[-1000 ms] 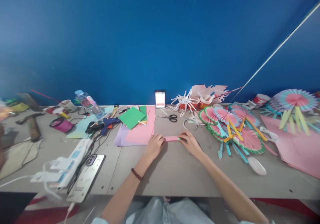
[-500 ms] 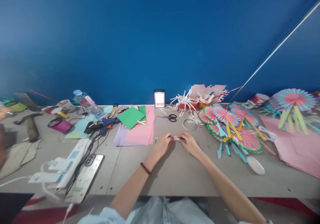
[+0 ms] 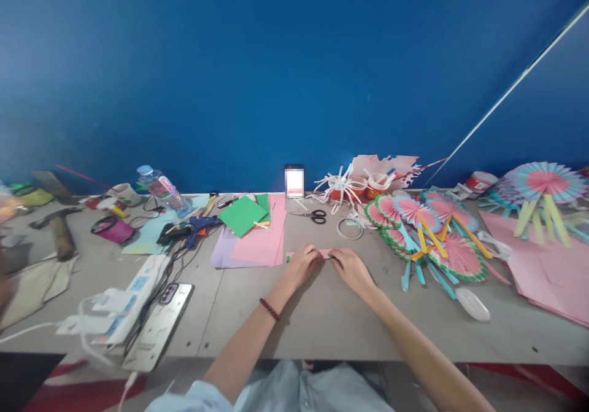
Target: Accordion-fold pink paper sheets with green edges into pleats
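A narrow folded pink paper strip (image 3: 324, 253) with green edging lies on the grey table (image 3: 322, 320) in front of me. My left hand (image 3: 301, 263) presses down on its left part, fingers curled over it. My right hand (image 3: 350, 266) pinches the strip's right part. The two hands nearly meet over the middle of the strip, hiding most of it.
Pink, lilac and green paper sheets (image 3: 257, 234) lie to the left, black scissors (image 3: 315, 216) and a tape ring (image 3: 350, 228) behind. Finished pleated paper fans (image 3: 427, 234) pile up at right. A power strip (image 3: 129, 295), a phone (image 3: 159, 323) and cables sit at left.
My left hand has slid right along the strip towards my right hand, so the hands are now close together and less of the strip shows.
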`<state>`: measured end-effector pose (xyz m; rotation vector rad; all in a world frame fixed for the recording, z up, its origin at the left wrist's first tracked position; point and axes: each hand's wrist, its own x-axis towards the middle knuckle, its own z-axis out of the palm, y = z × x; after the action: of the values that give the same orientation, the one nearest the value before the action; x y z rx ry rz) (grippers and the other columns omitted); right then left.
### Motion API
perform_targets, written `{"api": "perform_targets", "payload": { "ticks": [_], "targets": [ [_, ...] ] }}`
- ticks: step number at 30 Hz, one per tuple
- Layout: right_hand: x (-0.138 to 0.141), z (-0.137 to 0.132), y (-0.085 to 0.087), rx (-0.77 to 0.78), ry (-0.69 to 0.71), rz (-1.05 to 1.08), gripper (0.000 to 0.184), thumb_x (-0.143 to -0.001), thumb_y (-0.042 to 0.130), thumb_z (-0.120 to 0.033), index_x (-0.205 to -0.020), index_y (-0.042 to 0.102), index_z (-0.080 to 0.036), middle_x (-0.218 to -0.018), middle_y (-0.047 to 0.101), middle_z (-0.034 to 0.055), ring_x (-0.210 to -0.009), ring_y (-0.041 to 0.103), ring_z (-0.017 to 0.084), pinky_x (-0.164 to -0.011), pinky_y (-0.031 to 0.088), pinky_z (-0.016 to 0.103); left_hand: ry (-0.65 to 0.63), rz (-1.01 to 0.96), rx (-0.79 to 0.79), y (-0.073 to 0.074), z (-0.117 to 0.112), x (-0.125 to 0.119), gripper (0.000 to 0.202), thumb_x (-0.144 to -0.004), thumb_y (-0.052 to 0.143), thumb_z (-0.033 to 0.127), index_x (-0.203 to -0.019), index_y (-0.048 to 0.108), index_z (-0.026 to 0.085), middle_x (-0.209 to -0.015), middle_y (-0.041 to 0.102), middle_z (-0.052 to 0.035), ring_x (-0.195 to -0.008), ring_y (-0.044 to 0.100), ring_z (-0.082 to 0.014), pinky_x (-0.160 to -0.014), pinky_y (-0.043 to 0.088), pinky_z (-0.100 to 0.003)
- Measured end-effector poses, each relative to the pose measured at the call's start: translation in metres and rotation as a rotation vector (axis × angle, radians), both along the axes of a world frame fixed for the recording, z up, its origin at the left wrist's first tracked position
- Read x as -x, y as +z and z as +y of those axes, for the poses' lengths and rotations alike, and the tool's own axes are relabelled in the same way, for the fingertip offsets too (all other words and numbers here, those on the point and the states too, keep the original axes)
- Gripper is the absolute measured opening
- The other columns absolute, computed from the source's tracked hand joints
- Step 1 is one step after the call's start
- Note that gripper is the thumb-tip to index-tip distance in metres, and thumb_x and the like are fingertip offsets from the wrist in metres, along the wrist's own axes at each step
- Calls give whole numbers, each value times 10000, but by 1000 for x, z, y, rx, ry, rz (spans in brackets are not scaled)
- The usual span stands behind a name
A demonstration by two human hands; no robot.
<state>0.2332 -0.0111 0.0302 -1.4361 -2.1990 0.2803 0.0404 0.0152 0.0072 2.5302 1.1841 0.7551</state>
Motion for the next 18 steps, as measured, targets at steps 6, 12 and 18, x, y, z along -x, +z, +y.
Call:
{"api": "perform_targets", "payload": {
  "ticks": [6,12,18],
  "targets": [
    [2,-5,-11,-92,12,-125,285,-883,446,-76,-1016,690,-139,-1009,712,105,-922,631,197,-875,494,332,-10,44,-25,-1,0,1,150,-923,501,146,-898,648,158,-894,596,-32,-864,556,-148,-776,442,-261],
    [9,-13,-18,-175,6,-230,362,-832,425,-38,-1078,675,-125,-1099,687,140,-1022,613,231,-872,513,360,-20,131,-55,6,-1,1,133,-912,503,144,-855,623,155,-856,590,-31,-828,553,-155,-749,448,-269],
    [16,-21,-27,-286,-17,-426,476,-756,416,6,-1161,642,-100,-1142,687,177,-1030,645,252,-834,546,366,16,218,-84,16,-18,1,172,-854,488,89,-946,614,161,-916,613,-65,-912,574,-203,-819,482,-341]
  ]
}}
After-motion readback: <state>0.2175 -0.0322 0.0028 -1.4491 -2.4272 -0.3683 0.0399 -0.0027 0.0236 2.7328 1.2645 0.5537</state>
